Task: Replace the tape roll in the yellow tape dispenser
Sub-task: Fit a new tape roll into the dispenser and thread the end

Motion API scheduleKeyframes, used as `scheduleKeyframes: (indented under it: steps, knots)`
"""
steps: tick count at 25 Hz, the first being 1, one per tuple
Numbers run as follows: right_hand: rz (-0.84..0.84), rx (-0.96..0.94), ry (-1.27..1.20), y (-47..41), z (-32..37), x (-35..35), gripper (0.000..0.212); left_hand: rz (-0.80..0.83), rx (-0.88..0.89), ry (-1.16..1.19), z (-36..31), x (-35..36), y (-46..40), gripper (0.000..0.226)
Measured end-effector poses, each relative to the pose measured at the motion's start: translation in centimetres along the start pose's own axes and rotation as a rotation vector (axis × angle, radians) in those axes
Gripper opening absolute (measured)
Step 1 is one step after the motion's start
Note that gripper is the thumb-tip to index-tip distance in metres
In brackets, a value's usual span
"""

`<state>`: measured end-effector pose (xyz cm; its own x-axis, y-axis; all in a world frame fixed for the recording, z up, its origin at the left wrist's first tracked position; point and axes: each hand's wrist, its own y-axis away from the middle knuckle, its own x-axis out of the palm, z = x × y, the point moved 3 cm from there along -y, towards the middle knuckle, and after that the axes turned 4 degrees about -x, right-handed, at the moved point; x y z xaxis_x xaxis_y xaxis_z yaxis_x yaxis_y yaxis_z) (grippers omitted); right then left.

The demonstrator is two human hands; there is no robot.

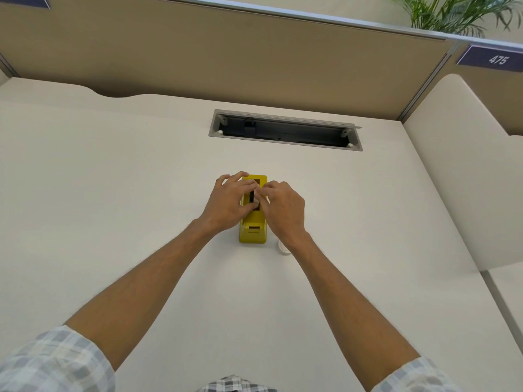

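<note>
The yellow tape dispenser (252,232) stands on the white desk (113,179), its long side pointing away from me. Both hands meet over its open middle slot. My left hand (227,203) rests on the dispenser's left side, with thumb and fingertips pinching a small pale part with a black core (252,200) in the slot. My right hand (284,212) closes on the same part from the right. A white tape roll (283,248) lies flat on the desk just right of the dispenser, mostly hidden behind my right wrist.
An open grey cable tray (285,131) is sunk into the desk beyond the dispenser. A tan partition wall (226,58) closes the back. A low white divider (464,171) bounds the right side, with a plant (452,12) behind it.
</note>
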<state>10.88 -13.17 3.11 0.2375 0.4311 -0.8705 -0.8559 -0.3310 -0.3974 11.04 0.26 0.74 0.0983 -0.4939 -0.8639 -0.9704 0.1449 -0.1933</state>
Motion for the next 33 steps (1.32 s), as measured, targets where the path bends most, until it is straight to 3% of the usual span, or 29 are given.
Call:
scheduleKeyframes:
  steps: [9,18,33]
  knots:
    - [-0.015,-0.159,0.155,-0.2,0.2,1.3,0.008,0.016,-0.015,-0.007,-0.4,-0.1,0.3,0.042]
    - [-0.04,-0.087,0.086,0.7,0.0,1.7,0.007,0.095,-0.047,0.234,-0.2,-0.7,0.5,0.04]
    - [0.003,-0.024,0.026,2.8,0.0,1.9,0.012,0.072,-0.134,0.283,0.4,-0.1,0.9,0.054]
